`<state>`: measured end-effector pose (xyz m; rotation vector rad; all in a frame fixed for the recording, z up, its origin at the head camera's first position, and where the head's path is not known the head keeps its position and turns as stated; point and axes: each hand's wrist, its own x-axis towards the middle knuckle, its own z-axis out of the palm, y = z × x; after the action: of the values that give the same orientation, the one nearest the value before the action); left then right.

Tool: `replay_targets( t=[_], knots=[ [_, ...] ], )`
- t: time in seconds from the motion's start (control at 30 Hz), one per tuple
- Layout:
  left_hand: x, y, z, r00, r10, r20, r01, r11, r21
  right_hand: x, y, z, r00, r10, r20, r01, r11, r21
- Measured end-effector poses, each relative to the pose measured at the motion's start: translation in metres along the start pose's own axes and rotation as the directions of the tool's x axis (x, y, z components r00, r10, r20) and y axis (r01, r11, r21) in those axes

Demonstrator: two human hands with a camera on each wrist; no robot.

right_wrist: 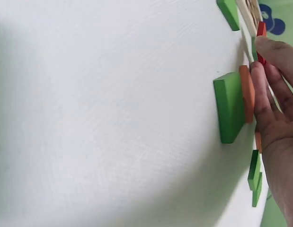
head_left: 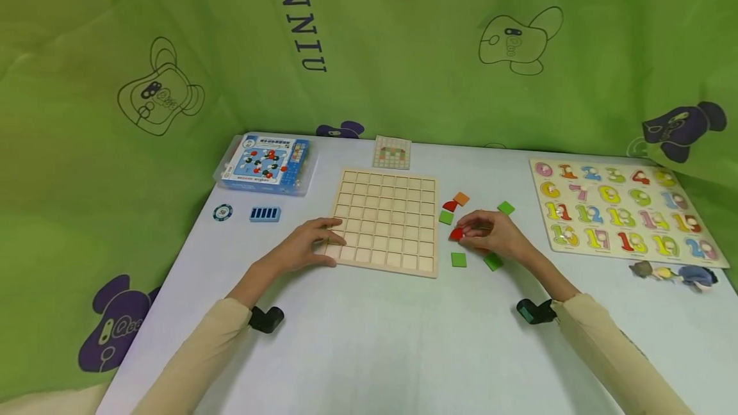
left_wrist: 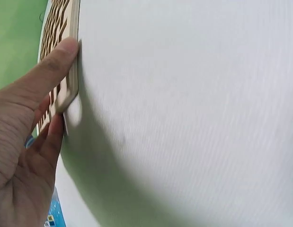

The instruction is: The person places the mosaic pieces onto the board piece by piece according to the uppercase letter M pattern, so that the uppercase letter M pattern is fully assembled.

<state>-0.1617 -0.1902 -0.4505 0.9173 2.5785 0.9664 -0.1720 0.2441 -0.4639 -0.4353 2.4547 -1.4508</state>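
Observation:
A wooden grid board (head_left: 386,223) lies on the table, its square cells bare. My left hand (head_left: 305,245) holds its near left corner; in the left wrist view the thumb (left_wrist: 66,49) lies along one edge, and the other fingers are round the corner. My right hand (head_left: 490,232) pinches a red quarter-round tile (head_left: 457,234) between thumb and fingers, just right of the board. Under and around that hand lie green square tiles (head_left: 459,260), an orange tile (head_left: 461,198) and a second red tile (head_left: 450,206). In the right wrist view, a green tile (right_wrist: 229,109) overlaps an orange one (right_wrist: 247,94).
Behind the board lies a pattern card (head_left: 392,152). A boxed molecule set (head_left: 265,164) stands at the back left, with a round chip (head_left: 222,212) and a blue striped block (head_left: 265,214) before it. On the right lie a number puzzle (head_left: 625,210) and small figures (head_left: 671,273).

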Motion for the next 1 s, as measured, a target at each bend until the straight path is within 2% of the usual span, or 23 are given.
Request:
replay_targets(
  t=[0.2, 0.43, 0.8, 1.0],
  knots=[
    [-0.001, -0.004, -0.002, 1.0, -0.014, 0.016, 0.015, 1.0, -0.015, -0.001, -0.001, 0.001, 1.0, 0.006, -0.013, -0.005, 0.997, 0.075],
    [0.001, -0.005, 0.0, 0.998, -0.066, -0.013, 0.065, 0.995, -0.07, -0.004, 0.003, 0.002, 0.998, 0.002, -0.056, 0.007, 0.987, 0.161],
    [0.0, -0.012, -0.004, 0.999, -0.023, -0.046, 0.018, 0.995, -0.102, -0.003, -0.002, 0.003, 0.988, 0.012, -0.151, 0.029, 0.963, 0.27],
    [0.0, -0.017, -0.003, 0.999, -0.008, -0.054, 0.0, 0.988, -0.157, 0.001, -0.008, 0.011, 0.981, 0.033, -0.192, 0.04, 0.93, 0.365]
  ],
)
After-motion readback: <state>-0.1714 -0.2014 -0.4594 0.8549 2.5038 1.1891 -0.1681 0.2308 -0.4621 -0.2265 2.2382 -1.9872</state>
